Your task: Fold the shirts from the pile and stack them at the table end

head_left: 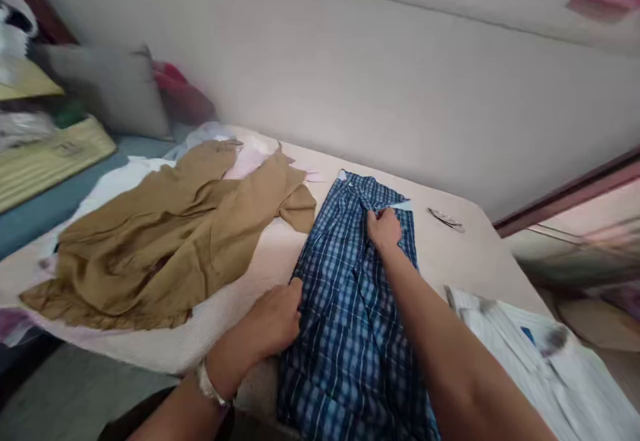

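Observation:
A blue checked garment (330,294) lies lengthwise on the padded table, its lower end running out of view at the bottom. With its fingers closed, my left hand (275,318) grips the garment's left edge about halfway down. My right hand (385,228) pinches the cloth near the upper end, beside a pale blue strip (403,206) along the top edge. Some folds and creases run down the middle of the garment. My right forearm covers part of its right side.
Brown garments (200,241) are spread on the left of the table (475,248). Eyeglasses (447,220) lie at the right, with a white striped cloth (540,361) nearer me. Behind stands a pale wall (380,74). A grey cushion (110,88) is at the far left.

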Demonstrator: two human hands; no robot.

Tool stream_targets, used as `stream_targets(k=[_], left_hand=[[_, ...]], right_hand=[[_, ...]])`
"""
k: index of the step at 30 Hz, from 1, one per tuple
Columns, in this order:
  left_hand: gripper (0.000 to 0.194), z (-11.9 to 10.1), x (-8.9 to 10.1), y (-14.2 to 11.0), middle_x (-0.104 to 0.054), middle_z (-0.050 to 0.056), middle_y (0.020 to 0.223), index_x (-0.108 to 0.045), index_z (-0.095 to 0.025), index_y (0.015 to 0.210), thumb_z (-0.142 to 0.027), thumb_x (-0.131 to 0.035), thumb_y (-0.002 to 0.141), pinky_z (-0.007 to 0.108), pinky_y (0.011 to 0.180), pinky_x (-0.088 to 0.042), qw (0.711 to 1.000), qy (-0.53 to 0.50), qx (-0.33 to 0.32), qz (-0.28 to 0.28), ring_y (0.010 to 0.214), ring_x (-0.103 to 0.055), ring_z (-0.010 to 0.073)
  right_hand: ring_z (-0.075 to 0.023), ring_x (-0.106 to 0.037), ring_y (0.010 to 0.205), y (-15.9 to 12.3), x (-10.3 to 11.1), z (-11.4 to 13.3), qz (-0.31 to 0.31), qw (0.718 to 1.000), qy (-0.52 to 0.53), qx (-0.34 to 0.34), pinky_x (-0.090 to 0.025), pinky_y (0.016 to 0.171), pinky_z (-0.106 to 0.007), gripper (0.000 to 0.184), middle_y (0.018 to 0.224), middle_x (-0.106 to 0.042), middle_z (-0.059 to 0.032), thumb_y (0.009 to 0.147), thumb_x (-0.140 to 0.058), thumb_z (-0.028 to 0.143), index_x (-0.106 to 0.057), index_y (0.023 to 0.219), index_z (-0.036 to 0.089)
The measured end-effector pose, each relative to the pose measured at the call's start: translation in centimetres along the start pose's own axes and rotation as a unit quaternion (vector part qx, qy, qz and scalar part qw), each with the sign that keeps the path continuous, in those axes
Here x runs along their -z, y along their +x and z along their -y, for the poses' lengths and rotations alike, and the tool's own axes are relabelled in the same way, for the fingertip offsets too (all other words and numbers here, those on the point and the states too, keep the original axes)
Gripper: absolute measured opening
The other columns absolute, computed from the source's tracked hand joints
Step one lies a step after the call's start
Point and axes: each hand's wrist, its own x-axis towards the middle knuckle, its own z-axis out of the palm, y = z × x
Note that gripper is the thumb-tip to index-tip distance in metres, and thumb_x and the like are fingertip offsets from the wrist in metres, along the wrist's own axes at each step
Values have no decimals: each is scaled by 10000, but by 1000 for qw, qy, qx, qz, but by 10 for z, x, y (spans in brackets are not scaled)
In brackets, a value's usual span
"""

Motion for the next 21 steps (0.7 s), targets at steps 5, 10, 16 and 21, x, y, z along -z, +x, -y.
stream_targets(k=[5, 10, 16, 21], left_hand=[[301, -1, -8, 7, -678, 76, 993, -557, -225, 998, -48, -460, 775, 338, 727, -430, 999, 20, -25, -3, 920, -652, 250], [331, -1, -9, 9, -693, 90, 1049, -621, -217, 1001, -44, -463, 767, 369, 822, -465, 1000, -7, -21, -17, 998, -651, 269], [353, -5, -3, 0, -691, 96, 1096, -621, -225, 1100, -88, -492, 800, 388, 889, -475, 999, -45, -8, 21, 1067, -637, 276], [283, -7, -8, 0, -688, 144, 1073, -580, -175, 1114, -128, -442, 871, 431, 846, -498, 998, -5, 16, 55, 1011, -655, 306]], right_hand=[[-332, -652, 1105, 45, -6, 31, 18, 1000, -1, 15, -502, 909, -442, 460, 1153, -674, -218, 927, -579, 450, -540, 1241, 115], [-323, -653, 1083, 63, -14, 41, 14, 999, -10, 38, -495, 887, -434, 343, 1135, -678, -196, 907, -537, 239, -564, 1237, 148], [-317, -642, 1049, 63, -22, 21, -57, 997, -29, 53, -480, 864, -436, 337, 1173, -649, -186, 931, -442, 225, -578, 1231, 152], [-351, -554, 1207, 59, -24, 34, -79, 990, -37, 106, -393, 1005, -490, 356, 1238, -614, -238, 961, -460, 325, -632, 1189, 112]])
